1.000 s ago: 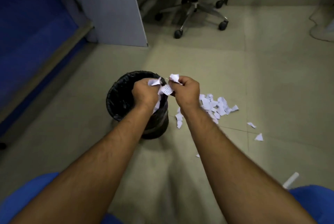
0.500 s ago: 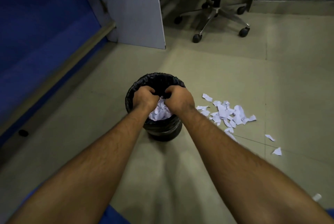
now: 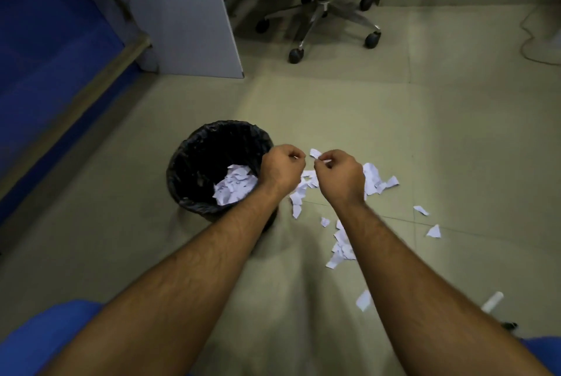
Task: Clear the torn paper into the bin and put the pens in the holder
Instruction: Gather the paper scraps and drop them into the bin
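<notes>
A round bin with a black liner (image 3: 194, 163) stands on the floor and holds a heap of torn white paper (image 3: 235, 185). My left hand (image 3: 282, 169) hovers over the bin's right rim with its fingers curled in. My right hand (image 3: 340, 176) is just to its right, above the scattered torn paper on the floor (image 3: 378, 181), fingers also curled. I see no paper clearly held in either hand. A trail of scraps (image 3: 341, 248) runs toward me. A white tube-shaped object, maybe a pen (image 3: 491, 302), lies at the lower right. No holder is in view.
A grey partition panel (image 3: 188, 11) rises behind the bin, beside a blue wall (image 3: 45, 41) on the left. An office chair's wheeled base (image 3: 324, 11) stands at the back. Loose scraps (image 3: 434, 231) lie further right on the tiled floor.
Both hands carried paper over the bin and pressed it in. They have now come up out of the bin and shifted right, leaving the paper inside.
</notes>
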Demonstrator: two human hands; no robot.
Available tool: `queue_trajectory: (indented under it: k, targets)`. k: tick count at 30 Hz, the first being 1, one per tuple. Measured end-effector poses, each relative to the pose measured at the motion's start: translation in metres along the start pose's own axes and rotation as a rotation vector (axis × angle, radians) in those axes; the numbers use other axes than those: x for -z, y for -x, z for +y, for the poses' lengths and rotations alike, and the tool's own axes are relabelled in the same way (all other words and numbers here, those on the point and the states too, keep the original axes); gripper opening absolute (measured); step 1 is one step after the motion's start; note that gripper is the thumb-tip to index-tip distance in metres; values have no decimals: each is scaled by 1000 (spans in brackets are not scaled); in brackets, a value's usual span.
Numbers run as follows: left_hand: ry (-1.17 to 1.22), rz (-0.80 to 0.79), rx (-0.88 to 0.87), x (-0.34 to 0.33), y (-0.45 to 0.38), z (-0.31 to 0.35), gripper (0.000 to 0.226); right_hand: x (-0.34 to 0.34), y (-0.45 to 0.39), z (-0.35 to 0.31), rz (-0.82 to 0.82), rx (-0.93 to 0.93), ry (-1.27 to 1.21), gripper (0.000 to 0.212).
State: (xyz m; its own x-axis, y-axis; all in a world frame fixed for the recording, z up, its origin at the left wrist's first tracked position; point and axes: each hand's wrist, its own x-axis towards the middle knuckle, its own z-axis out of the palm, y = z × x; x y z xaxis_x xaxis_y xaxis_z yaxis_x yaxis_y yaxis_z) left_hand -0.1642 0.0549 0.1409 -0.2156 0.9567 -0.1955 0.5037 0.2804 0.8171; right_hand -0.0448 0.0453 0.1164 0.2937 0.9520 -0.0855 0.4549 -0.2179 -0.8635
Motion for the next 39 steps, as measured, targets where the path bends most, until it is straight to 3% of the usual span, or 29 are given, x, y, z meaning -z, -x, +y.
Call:
queue_trajectory:
  k: [6,11,15,18,23,28,33,36,39]
  targets:
    - [-259,-233,-12,-114,28,-52,39,14,11,158,42,-205,258,32]
    - [-457,-305,-96,-165,18,-94,48,15,8,249,155,-71,474,56]
    - [-676,-255,-263,-196,-21,-99,44,10,0,289,162,10,647,52]
    - [-754,-210,-391,-224,-50,-96,40,4,-1,297,176,35,691,50]
    - [-906,-197,-574,-265,-86,-78,53,6,-3,299,160,56,731,49]
    - [-1010,-443,-540,-281,-81,-84,61,8,-3,296,130,29,749,51]
    - [-858,-169,-786,-260,-36,-115,27,9,-4,297,102,23,784,51]
    - [-782,-67,-767,-261,-48,-106,27,8,-5,296,109,26,803,48]
    - [-817,-266,-685,-277,-71,-91,46,7,-5,296,124,32,781,48]
